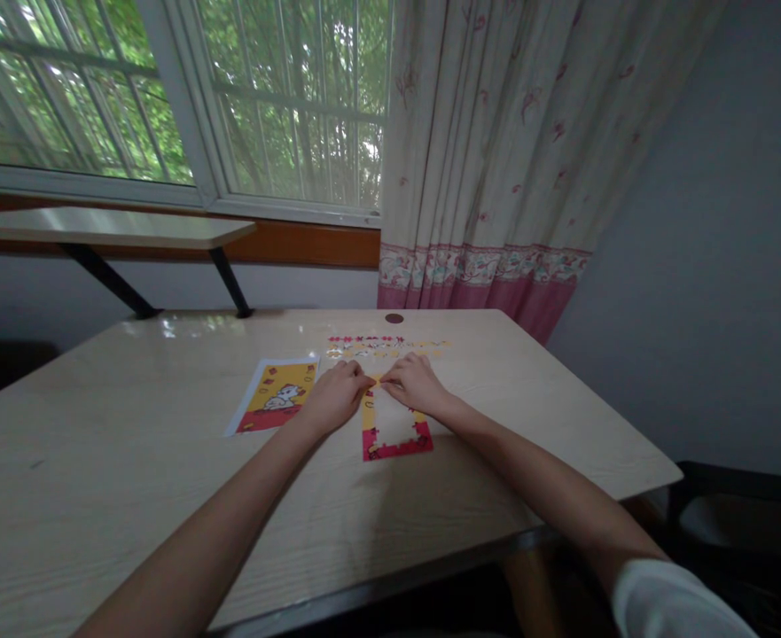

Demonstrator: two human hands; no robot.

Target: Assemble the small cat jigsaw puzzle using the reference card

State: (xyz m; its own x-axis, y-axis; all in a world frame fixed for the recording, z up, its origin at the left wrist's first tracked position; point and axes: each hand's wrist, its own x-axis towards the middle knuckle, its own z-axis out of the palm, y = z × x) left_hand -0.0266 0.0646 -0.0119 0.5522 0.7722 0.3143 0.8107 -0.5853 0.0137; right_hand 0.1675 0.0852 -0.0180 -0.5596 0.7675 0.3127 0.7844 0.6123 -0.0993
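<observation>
On a pale surface (84, 443), to the left, a printed sheet (284, 399) with a white animal on yellow and red, lying flat. Near the middle, between the forearms, a puzzle border (397, 447): red bottom strip and yellow left side in place, centre bare; by appearances, edge mostly done, interior left. Left hand (339, 392) and right hand (417, 383) almost meeting at the border's top, both pinching there; whether on a separate piece, too small to tell. Beyond, rows of red and yellow loose pieces (372, 338), not yet placed.
</observation>
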